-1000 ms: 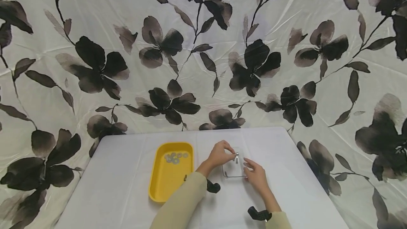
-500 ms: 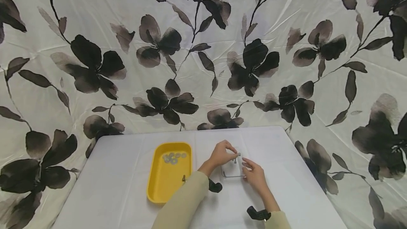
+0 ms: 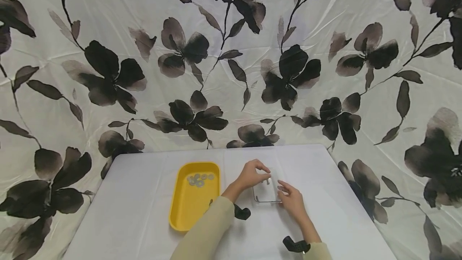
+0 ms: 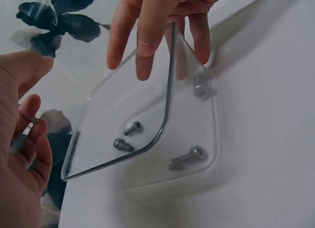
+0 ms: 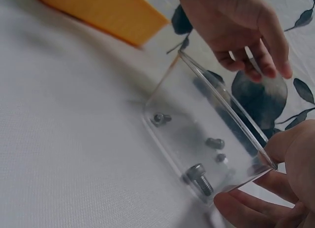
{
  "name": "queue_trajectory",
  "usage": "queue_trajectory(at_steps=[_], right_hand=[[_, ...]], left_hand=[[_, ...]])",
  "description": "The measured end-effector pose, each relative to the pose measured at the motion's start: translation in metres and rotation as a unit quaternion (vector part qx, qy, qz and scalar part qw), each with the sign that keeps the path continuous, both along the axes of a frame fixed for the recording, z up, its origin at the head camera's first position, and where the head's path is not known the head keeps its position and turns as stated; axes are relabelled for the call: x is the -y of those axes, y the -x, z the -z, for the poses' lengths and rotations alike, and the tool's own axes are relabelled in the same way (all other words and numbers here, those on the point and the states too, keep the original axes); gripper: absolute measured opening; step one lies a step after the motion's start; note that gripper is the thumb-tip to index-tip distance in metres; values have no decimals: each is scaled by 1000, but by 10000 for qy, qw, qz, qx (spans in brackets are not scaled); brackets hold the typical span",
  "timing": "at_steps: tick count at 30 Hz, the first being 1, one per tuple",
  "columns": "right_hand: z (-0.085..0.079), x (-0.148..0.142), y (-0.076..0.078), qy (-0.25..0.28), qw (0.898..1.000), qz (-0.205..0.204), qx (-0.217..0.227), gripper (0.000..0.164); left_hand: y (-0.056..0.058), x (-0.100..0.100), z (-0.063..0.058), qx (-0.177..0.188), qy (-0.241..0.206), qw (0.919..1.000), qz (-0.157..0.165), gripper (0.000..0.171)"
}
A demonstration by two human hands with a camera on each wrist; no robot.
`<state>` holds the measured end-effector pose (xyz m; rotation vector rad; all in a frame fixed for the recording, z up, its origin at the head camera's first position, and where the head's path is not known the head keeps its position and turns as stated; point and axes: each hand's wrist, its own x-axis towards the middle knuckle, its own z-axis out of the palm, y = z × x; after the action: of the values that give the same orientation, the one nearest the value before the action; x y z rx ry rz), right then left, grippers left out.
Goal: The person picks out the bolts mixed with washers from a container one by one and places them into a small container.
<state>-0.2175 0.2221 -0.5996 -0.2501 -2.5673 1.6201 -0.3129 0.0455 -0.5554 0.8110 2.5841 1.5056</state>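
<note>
A clear rectangular box stands right of the yellow tray, with several socket-head bolts lying in it. Over its far part my left hand hovers, fingers loosely curled; the right wrist view shows that hand with nothing visible between thumb and fingers. Below its fingertips a bolt shows in the head view. My right hand holds the box at its near right corner, thumb and fingers around the rim. In the left wrist view the right hand's fingers overlap the clear wall.
The yellow tray stands at left, holding several grey washers at its far end. A small bolt in it is partly covered by the left sleeve. A flowered curtain hangs behind the white table.
A bolt at my left fingertips has gone from view there; the fingers let it go above the box. Both hands have otherwise stayed nearly still.
</note>
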Motion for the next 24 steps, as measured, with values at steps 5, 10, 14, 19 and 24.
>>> queue_trajectory(at_steps=[5, 10, 14, 19, 24], right_hand=[[0, 1, -1, -11, 10000, 50, 7, 43], [-1, 0, 0, -94, 10000, -9, 28, 44], [-2, 1, 0, -148, 9999, -41, -52, 45], [-3, 2, -2, -171, 9998, -60, -31, 46], [-2, 4, -4, -411, 9991, -74, -102, 46]], left_hand=[[-4, 15, -12, 97, 87, 9998, 176, 10], [-7, 34, -23, 75, 160, 9992, 361, 9], [-10, 49, -30, 76, 171, 9987, 473, 10], [-15, 72, -35, 144, 249, 9984, 486, 10], [-20, 100, -35, 79, 257, 9989, 385, 8]])
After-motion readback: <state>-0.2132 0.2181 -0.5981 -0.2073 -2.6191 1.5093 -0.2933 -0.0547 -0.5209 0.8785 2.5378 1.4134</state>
